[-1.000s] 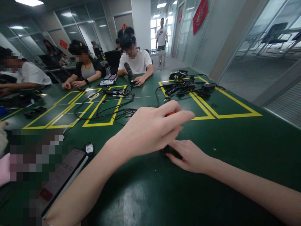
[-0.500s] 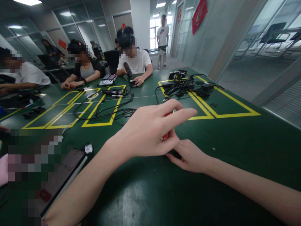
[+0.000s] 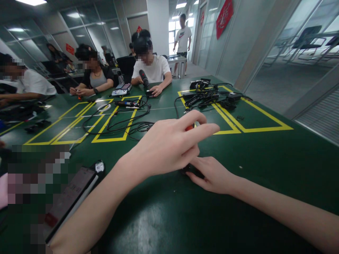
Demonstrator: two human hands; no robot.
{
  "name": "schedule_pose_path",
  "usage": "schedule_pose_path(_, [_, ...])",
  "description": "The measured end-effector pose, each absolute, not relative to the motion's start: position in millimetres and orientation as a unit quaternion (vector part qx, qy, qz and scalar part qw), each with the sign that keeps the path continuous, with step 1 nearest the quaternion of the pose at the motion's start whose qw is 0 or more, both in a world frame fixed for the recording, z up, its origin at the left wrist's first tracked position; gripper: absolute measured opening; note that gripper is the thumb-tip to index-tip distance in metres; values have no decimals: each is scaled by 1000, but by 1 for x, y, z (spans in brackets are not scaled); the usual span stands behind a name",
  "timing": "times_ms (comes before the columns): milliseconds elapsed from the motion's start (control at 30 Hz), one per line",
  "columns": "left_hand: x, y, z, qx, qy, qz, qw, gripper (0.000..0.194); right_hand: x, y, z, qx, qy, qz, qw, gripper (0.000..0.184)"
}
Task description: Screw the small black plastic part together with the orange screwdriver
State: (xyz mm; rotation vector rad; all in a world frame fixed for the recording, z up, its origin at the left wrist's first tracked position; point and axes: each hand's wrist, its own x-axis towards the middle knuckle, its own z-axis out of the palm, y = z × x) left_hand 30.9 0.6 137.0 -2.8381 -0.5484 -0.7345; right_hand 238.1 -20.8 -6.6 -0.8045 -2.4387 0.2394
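My left hand (image 3: pixel 165 146) reaches in from the lower left, its fingers curled round an upright tool with a red handle (image 3: pixel 189 127). Most of that tool is hidden behind the fingers, so its kind does not show. Just below and to the right, my right hand (image 3: pixel 214 175) rests low at the green table (image 3: pixel 254 197). Its thumb and fingers pinch a small black part (image 3: pixel 186 169), which is largely covered by the left hand.
A phone (image 3: pixel 75 192) lies left of my left forearm. Black cables (image 3: pixel 212 97) are piled inside yellow tape outlines at the back right; a coiled cable (image 3: pixel 140 127) lies beyond my left hand. Across the table, a person (image 3: pixel 152 70) holds a power drill (image 3: pixel 143 77).
The left fingers have shifted slightly, so less of the red handle shows between them and more of the black part is visible. My right hand has hardly moved.
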Motion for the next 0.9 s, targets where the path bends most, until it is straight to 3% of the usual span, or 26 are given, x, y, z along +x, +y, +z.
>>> schedule_pose_path(667, [30,-1,138,-950,-186,-241,61,30,239,-22,-6,-292,-908,92,287,36])
schedule_pose_path(900, [30,0,137,-947,-199,-242,70,28,239,-21,-7,-302,-909,92,273,42])
